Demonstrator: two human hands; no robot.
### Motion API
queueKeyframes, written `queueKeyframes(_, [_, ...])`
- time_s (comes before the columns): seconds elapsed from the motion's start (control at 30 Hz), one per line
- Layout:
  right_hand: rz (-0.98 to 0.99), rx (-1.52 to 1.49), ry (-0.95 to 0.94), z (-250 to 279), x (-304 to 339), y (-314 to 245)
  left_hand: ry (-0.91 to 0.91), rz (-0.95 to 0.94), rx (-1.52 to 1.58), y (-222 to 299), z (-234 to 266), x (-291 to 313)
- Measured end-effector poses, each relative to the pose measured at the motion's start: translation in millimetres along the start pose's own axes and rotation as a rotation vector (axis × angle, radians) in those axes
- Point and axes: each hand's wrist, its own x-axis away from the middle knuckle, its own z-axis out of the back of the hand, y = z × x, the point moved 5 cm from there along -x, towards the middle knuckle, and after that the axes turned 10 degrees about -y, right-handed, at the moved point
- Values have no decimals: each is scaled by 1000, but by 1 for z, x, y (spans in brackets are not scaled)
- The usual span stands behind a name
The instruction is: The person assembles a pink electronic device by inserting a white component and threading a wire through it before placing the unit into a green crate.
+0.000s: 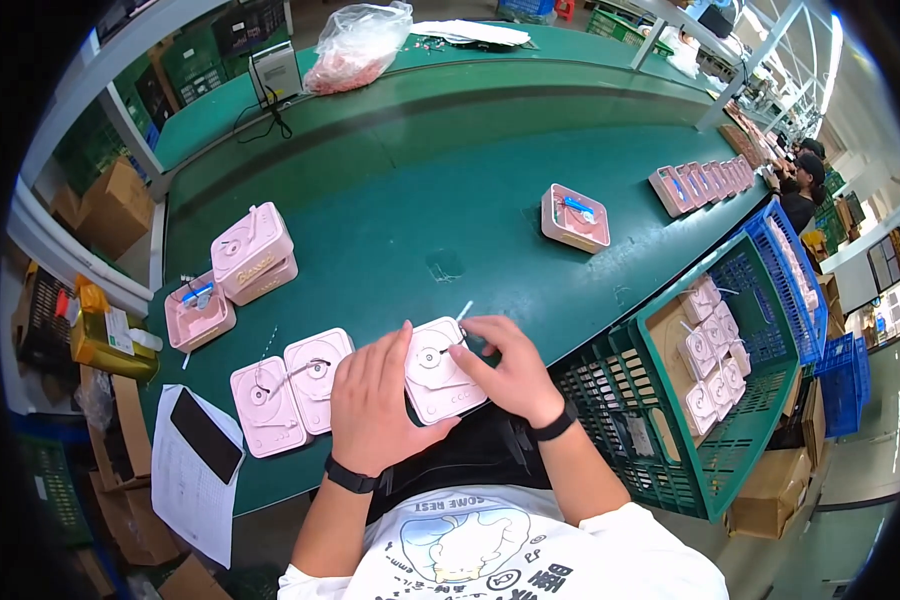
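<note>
A pink turntable-shaped plastic case part (pixel 434 385), with a round disc and a small arm on its face, lies at the table's near edge between my hands. My left hand (pixel 372 400) clasps its left side, the fingers stretched forward together and the thumb along the near edge. From the right, my right hand (pixel 510 372) grips it, thumb on the face by the small arm and fingers at the far right corner. A white strip (pixel 465 310) sticks out beyond that corner. Two similar pink parts, one (pixel 316 372) beside my left hand and another (pixel 268 408) farther left, lie face up.
Stacked pink cases (pixel 255 245) and an open pink box (pixel 200 310) stand at left. Another open box (pixel 575 218) holds a blue piece. A row of boxes (pixel 685 190) runs along the right. The green crate (pixel 660 440) holds finished-looking pink parts. A phone (pixel 207 435) lies on paper.
</note>
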Motion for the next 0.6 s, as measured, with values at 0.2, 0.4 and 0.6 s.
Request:
queueKeyframes(0.2, [-181,-282,-94,-2,-13,15,1,26,6,0,1,5])
queueKeyframes(0.4, [-505,-71,-319,11,-5,13,-12,13,29,-2,0,2])
queueKeyframes(0.6, [-275,-99,-161,-2,-17,9,-12,21,23,-2,-1,1])
